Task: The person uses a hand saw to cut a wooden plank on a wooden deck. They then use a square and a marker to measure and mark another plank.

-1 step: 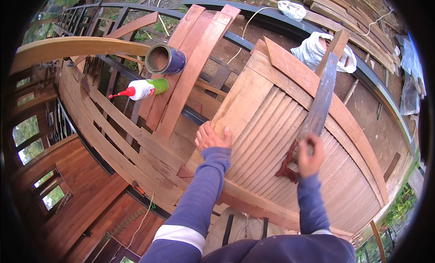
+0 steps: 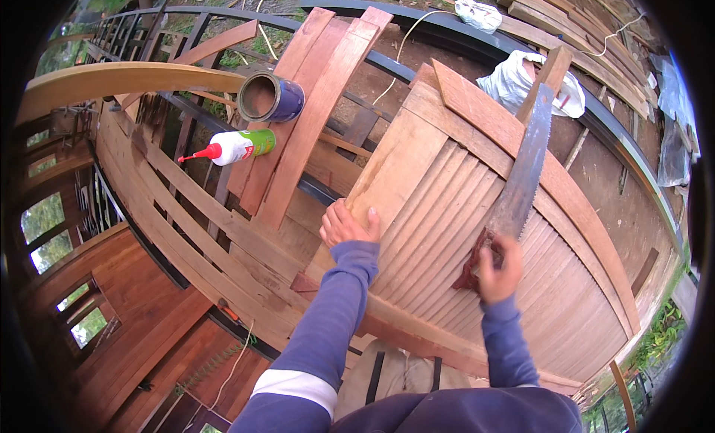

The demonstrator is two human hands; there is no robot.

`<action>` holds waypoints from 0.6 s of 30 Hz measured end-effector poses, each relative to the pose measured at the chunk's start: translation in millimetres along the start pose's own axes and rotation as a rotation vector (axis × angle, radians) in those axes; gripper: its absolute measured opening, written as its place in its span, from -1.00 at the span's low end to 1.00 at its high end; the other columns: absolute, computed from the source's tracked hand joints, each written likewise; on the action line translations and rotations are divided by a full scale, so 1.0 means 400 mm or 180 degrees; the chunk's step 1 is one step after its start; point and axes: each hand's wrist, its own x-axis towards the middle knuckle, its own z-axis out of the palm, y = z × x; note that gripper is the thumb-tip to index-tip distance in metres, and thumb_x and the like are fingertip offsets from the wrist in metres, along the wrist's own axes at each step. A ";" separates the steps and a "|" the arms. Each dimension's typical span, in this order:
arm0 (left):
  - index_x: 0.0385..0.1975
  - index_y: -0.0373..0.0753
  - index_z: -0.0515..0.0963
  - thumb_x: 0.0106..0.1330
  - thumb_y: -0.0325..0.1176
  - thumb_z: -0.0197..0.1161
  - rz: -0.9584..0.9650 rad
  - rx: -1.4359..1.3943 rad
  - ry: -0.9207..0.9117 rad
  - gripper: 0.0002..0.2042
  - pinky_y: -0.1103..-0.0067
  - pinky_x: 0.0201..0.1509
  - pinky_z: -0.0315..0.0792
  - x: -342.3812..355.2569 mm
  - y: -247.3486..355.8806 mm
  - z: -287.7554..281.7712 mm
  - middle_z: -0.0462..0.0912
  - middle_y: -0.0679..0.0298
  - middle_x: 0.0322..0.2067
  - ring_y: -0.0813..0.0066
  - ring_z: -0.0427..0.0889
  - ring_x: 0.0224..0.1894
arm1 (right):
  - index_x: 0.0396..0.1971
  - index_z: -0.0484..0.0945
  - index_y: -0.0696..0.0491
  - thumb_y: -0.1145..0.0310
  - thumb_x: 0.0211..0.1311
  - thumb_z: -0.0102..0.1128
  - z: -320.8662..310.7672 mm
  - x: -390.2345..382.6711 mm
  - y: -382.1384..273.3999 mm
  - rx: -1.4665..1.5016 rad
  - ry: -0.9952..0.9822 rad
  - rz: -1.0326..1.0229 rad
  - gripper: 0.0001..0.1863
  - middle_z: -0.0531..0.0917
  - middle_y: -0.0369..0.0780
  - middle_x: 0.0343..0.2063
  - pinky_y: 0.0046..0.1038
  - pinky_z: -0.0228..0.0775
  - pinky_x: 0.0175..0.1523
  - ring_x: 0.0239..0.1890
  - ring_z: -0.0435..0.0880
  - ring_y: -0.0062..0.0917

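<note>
A louvered wooden panel (image 2: 387, 172) with a smooth frame board and slanted slats lies in front of me. My left hand (image 2: 350, 226) holds the frame board at its left edge, thumb on top and fingers curled over the side. Across the slats and the far rail rests a handsaw (image 2: 525, 176), its toothed blade pointing away and its dark reddish handle toward me. My right hand (image 2: 500, 269) is at that handle, thumb and fingers curled around its right part; how firmly they grip is hard to see.
Left of the panel, reddish boards (image 2: 320, 98) carry an open paint can (image 2: 269, 98) and a white-green glue bottle (image 2: 237, 144) with a red nozzle. A curved plank (image 2: 126, 77) juts in at left. Beyond lie a white sack (image 2: 514, 83), dark metal rails and stacked lumber (image 2: 566, 49).
My right hand has shifted slightly left and down onto the saw handle, its fingers now around it. The saw and my left hand stay where they were.
</note>
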 end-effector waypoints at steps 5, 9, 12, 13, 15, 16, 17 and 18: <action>-0.02 -0.28 0.41 0.07 0.04 0.27 0.0015 0.0004 0.0050 -0.41 0.21 0.03 0.33 -0.002 0.002 0.003 0.49 0.10 -0.12 0.10 0.46 -0.03 | 0.01 0.47 0.18 0.42 -0.06 0.32 0.010 -0.182 0.008 -0.1243 -0.0247 -0.0201 -0.46 0.50 -0.01 -0.06 -0.17 0.30 0.14 0.00 0.47 -0.06; -0.01 -0.28 0.41 0.13 0.01 0.25 -0.0014 -0.0003 0.0066 -0.45 0.19 0.05 0.34 -0.010 0.000 -0.007 0.50 0.08 -0.12 0.08 0.47 -0.02 | 0.04 0.44 0.18 0.46 -0.11 0.27 0.021 -0.223 0.039 -0.1054 -0.0334 -0.0164 -0.42 0.49 0.00 -0.07 -0.18 0.29 0.13 -0.01 0.45 -0.08; -0.01 -0.27 0.42 0.14 0.03 0.25 -0.0059 -0.0033 0.0107 -0.45 0.19 0.05 0.35 -0.012 -0.010 -0.002 0.51 0.09 -0.12 0.08 0.47 -0.02 | -0.01 0.45 0.17 0.50 -0.20 0.26 0.021 -0.230 0.043 -0.1300 -0.0532 -0.0481 -0.42 0.49 -0.02 -0.11 -0.19 0.29 0.11 -0.03 0.44 -0.11; -0.01 -0.26 0.42 0.13 0.05 0.26 -0.0040 -0.0044 0.0076 -0.44 0.19 0.05 0.35 -0.010 -0.005 0.004 0.51 0.09 -0.11 0.09 0.48 -0.01 | -0.04 0.45 0.17 0.50 -0.22 0.25 0.017 -0.224 0.040 -0.1496 -0.0580 -0.0606 -0.43 0.49 -0.03 -0.12 -0.20 0.29 0.10 -0.04 0.44 -0.12; 0.01 -0.25 0.42 0.13 0.07 0.27 -0.0042 -0.0061 0.0046 -0.42 0.20 0.05 0.35 -0.010 -0.001 -0.009 0.51 0.10 -0.08 0.11 0.48 0.00 | -0.10 0.46 0.16 0.50 -0.25 0.26 0.016 -0.214 0.033 -0.1607 -0.0826 -0.0309 -0.47 0.50 -0.05 -0.13 -0.22 0.29 0.09 -0.02 0.44 -0.15; 0.02 -0.26 0.42 0.11 0.07 0.27 -0.0004 -0.0170 -0.0002 -0.40 0.20 0.08 0.34 -0.011 0.000 -0.016 0.51 0.09 -0.06 0.11 0.46 0.04 | -0.13 0.46 0.15 0.50 -0.26 0.27 0.009 -0.214 0.034 -0.1676 -0.0942 -0.0156 -0.49 0.50 -0.06 -0.13 -0.23 0.29 0.09 -0.02 0.44 -0.16; 0.04 -0.26 0.41 0.10 0.08 0.28 0.0018 -0.0276 -0.0059 -0.38 0.21 0.12 0.33 -0.014 -0.005 -0.023 0.50 0.08 -0.03 0.11 0.45 0.08 | -0.20 0.46 0.14 0.51 -0.21 0.25 0.004 -0.222 0.042 -0.1532 -0.0948 -0.0133 -0.57 0.50 -0.04 -0.15 -0.16 0.30 0.06 -0.01 0.44 -0.10; 0.05 -0.27 0.40 0.08 0.08 0.29 0.0043 -0.0382 -0.0120 -0.36 0.21 0.15 0.32 -0.011 -0.009 -0.026 0.50 0.07 0.00 0.11 0.43 0.12 | -0.20 0.45 0.15 0.50 -0.17 0.25 -0.009 -0.227 0.051 -0.1479 -0.0656 -0.0218 -0.60 0.50 -0.01 -0.19 -0.13 0.33 0.01 -0.07 0.47 -0.06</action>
